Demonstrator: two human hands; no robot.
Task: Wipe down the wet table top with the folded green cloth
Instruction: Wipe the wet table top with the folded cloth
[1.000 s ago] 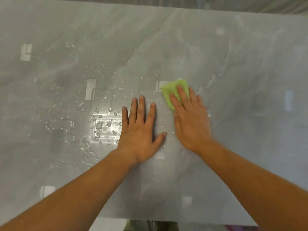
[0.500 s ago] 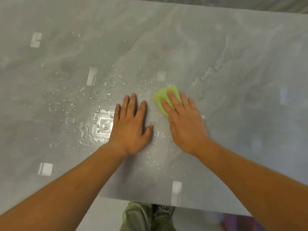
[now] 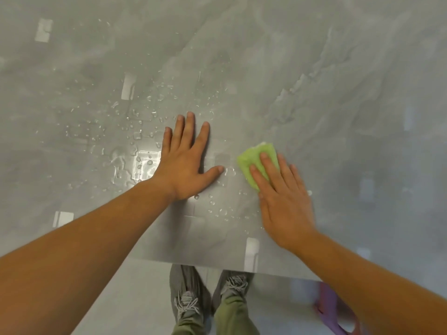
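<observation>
The grey marble table top (image 3: 314, 68) fills most of the view. Water drops (image 3: 145, 131) are scattered left of centre, with a few more (image 3: 222, 211) near the front edge. The folded green cloth (image 3: 257, 160) lies flat on the table right of centre. My right hand (image 3: 283, 199) presses on it with straight fingers, covering its near half. My left hand (image 3: 186, 160) rests flat on the table just left of the cloth, fingers spread, holding nothing.
The table's front edge (image 3: 217, 267) runs across the lower part of the view. Below it are my two grey shoes (image 3: 191, 298) on a pale floor. A purple object (image 3: 333, 310) sits on the floor at the lower right.
My right hand has slid the green cloth toward me and to the right, away from the left hand. The view has tilted down, so the table edge and my shoes now show.
</observation>
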